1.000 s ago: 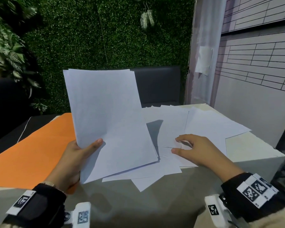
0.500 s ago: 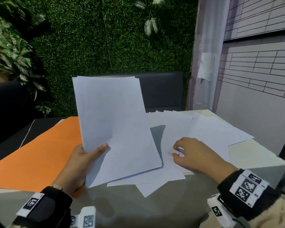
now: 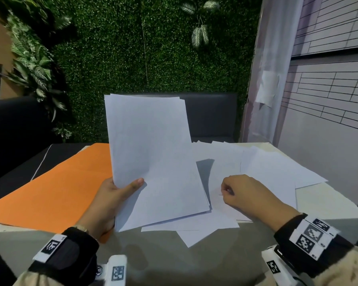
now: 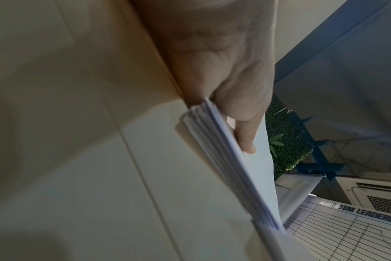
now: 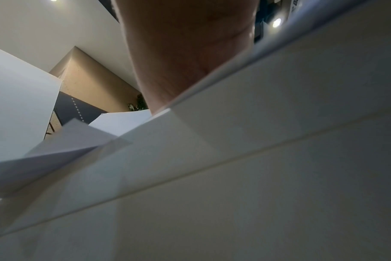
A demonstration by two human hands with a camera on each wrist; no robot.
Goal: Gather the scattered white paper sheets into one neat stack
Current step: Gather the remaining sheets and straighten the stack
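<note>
Left hand: stack held tilted above the table, thumb pressed on the front face, fingers behind; edges seen slightly fanned in the wrist view. Right hand: a second earlier the fingers were spread over the loose sheets; now they were curled in, tips drawn together on one sheet's edge just beside the stack. A pinch was judged likely, though contact was not clearly shown. Several sheets were left scattered at right, overlapping. An orange sheet was noted at left. Gathering judged partway done.
</note>
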